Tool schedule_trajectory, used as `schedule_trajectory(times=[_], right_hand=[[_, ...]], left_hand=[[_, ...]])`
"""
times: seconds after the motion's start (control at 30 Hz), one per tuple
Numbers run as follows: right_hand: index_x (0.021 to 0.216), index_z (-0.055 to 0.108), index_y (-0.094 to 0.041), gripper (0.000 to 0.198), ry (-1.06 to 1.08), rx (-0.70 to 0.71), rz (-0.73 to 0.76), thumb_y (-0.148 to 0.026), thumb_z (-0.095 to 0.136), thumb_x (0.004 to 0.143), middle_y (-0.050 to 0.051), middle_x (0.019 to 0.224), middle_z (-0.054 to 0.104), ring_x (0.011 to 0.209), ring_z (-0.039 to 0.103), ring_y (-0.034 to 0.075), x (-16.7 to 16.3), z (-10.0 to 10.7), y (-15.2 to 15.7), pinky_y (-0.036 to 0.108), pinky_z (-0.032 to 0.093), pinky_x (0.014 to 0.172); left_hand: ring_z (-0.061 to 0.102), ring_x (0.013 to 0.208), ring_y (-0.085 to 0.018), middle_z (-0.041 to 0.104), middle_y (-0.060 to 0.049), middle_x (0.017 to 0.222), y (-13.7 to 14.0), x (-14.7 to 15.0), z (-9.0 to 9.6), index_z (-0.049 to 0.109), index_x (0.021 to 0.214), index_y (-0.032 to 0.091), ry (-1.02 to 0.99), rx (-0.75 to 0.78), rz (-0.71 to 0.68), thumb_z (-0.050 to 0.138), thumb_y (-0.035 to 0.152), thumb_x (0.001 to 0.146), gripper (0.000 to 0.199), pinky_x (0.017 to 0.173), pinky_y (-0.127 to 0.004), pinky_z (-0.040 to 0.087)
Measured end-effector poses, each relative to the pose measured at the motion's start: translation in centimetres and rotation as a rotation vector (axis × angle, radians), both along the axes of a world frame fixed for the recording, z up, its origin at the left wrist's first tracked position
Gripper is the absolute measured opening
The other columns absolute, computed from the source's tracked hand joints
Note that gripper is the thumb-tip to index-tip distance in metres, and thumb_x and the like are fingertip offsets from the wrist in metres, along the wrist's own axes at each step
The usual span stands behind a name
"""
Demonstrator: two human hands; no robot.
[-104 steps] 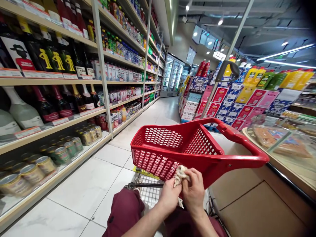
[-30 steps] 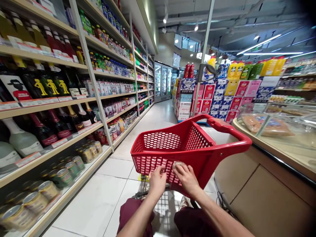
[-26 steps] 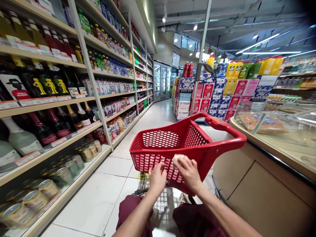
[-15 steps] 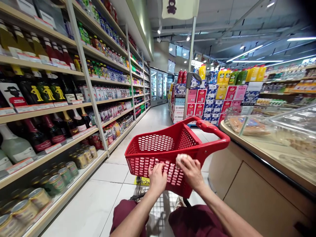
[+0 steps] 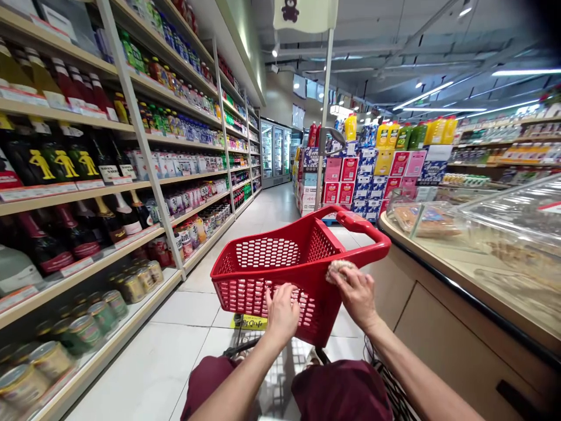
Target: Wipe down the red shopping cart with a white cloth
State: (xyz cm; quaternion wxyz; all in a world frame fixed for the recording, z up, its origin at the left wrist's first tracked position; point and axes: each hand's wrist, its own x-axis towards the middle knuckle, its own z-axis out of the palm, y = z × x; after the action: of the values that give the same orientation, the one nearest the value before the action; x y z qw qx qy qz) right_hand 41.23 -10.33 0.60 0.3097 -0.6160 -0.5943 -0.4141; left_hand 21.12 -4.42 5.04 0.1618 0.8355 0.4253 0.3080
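Observation:
A red plastic shopping cart (image 5: 267, 269) with honeycomb-holed walls stands crosswise in front of my knees, its handle to the right. My left hand (image 5: 283, 313) rests against the near side wall, fingers slightly bent and apart, holding nothing. In my right hand (image 5: 358, 295) is a crumpled beige cloth (image 5: 339, 271), pressed to the solid upper part of the side wall close to the handle (image 5: 372, 238). My palm hides part of that cloth. No goods show in the visible part of the basket.
Shelves of bottles and cans (image 5: 127, 216) line the left side. A counter (image 5: 460, 310) with clear covers curves along the right. Stacked drink cartons (image 5: 350, 181) and a pole (image 5: 325, 105) stand ahead. A tiled aisle (image 5: 280, 202) runs toward glass-door fridges (image 5: 275, 149).
My right hand has slid the cloth up and right along the cart's side, toward the handle. My left hand stays against the wall. The view has turned slightly right.

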Motion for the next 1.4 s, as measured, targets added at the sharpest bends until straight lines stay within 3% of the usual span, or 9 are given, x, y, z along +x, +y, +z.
schedule_trajectory(times=[0.13,0.33,0.53,0.6,0.7,0.83,0.97,1.17,1.4], right_hand=[[0.093,0.063,-0.026,0.032,-0.086,-0.236,0.079,-0.008,0.043,0.077,0.005,0.097,0.061,0.093,0.049,0.017,0.5,-2.5,-1.3,0.031,0.026,0.082],[0.104,0.06,-0.025,0.028,0.104,0.138,-0.104,-0.018,0.045,0.081,0.008,0.114,0.053,0.105,0.046,0.021,3.1,3.5,0.3,0.034,0.024,0.086],[0.093,0.064,-0.027,0.028,0.017,-0.076,0.046,-0.013,0.044,0.08,0.004,0.1,0.06,0.093,0.051,0.015,1.5,0.8,-0.1,0.03,0.027,0.083],[0.095,0.064,-0.028,0.028,0.038,0.018,0.023,-0.014,0.045,0.08,0.005,0.102,0.059,0.094,0.051,0.016,2.2,1.2,-0.3,0.031,0.027,0.084],[0.104,0.06,-0.024,0.028,0.131,0.247,-0.157,-0.021,0.046,0.08,0.009,0.112,0.054,0.097,0.049,0.021,4.2,5.1,0.8,0.035,0.027,0.085],[0.1,0.062,-0.021,0.026,0.077,0.14,-0.159,-0.019,0.044,0.081,0.008,0.11,0.057,0.102,0.046,0.022,3.3,8.4,3.6,0.035,0.028,0.085],[0.102,0.062,-0.023,0.03,-0.117,-0.058,0.028,-0.014,0.043,0.08,0.005,0.115,0.056,0.112,0.04,0.02,0.5,7.1,3.9,0.034,0.026,0.091],[0.104,0.06,-0.018,0.033,0.003,0.066,-0.206,-0.013,0.037,0.081,0.012,0.118,0.052,0.109,0.043,0.024,2.8,7.7,1.8,0.041,0.028,0.089],[0.099,0.062,-0.026,0.029,-0.113,-0.142,-0.013,-0.015,0.046,0.077,0.005,0.112,0.056,0.101,0.046,0.02,-0.3,7.8,2.5,0.035,0.027,0.088]], left_hand=[[0.044,0.114,-0.017,0.054,-0.003,0.119,0.0,-0.1,-0.5,0.052,0.103,0.024,0.028,0.011,-0.018,0.041,0.009,0.07,0.038,0.105,-0.049,0.012],[0.037,0.12,-0.018,0.046,-0.006,0.128,0.7,0.1,0.3,0.05,0.11,0.02,0.083,0.099,0.039,0.041,0.012,0.071,0.041,0.106,-0.046,0.013],[0.019,0.13,-0.022,0.025,-0.008,0.142,3.1,-0.8,0.9,0.037,0.126,0.018,0.207,0.124,0.096,0.04,0.014,0.071,0.055,0.105,-0.049,0.011],[0.015,0.131,-0.022,0.023,-0.008,0.142,4.0,-1.4,0.5,0.033,0.129,0.016,0.263,0.105,0.103,0.04,0.014,0.07,0.059,0.105,-0.052,0.009],[0.012,0.132,-0.022,0.021,-0.007,0.143,4.7,-2.1,-0.3,0.027,0.132,0.015,0.329,0.109,0.096,0.039,0.014,0.069,0.064,0.104,-0.053,0.006],[0.008,0.132,-0.021,0.016,-0.005,0.144,4.6,-2.3,-0.8,0.022,0.134,0.015,0.355,0.114,0.085,0.038,0.014,0.068,0.069,0.104,-0.054,0.007],[0.007,0.132,-0.022,0.014,-0.005,0.144,4.3,-2.4,-0.7,0.02,0.135,0.014,0.383,0.126,0.096,0.038,0.015,0.067,0.07,0.103,-0.056,0.006],[0.009,0.132,-0.023,0.017,-0.004,0.144,3.4,-3.0,-0.6,0.023,0.134,0.016,0.384,0.139,0.064,0.039,0.017,0.067,0.069,0.104,-0.056,0.005],[0.009,0.132,-0.023,0.017,-0.004,0.144,2.2,-4.2,-0.8,0.02,0.135,0.015,0.368,0.139,0.077,0.036,0.016,0.067,0.07,0.103,-0.057,0.006]])
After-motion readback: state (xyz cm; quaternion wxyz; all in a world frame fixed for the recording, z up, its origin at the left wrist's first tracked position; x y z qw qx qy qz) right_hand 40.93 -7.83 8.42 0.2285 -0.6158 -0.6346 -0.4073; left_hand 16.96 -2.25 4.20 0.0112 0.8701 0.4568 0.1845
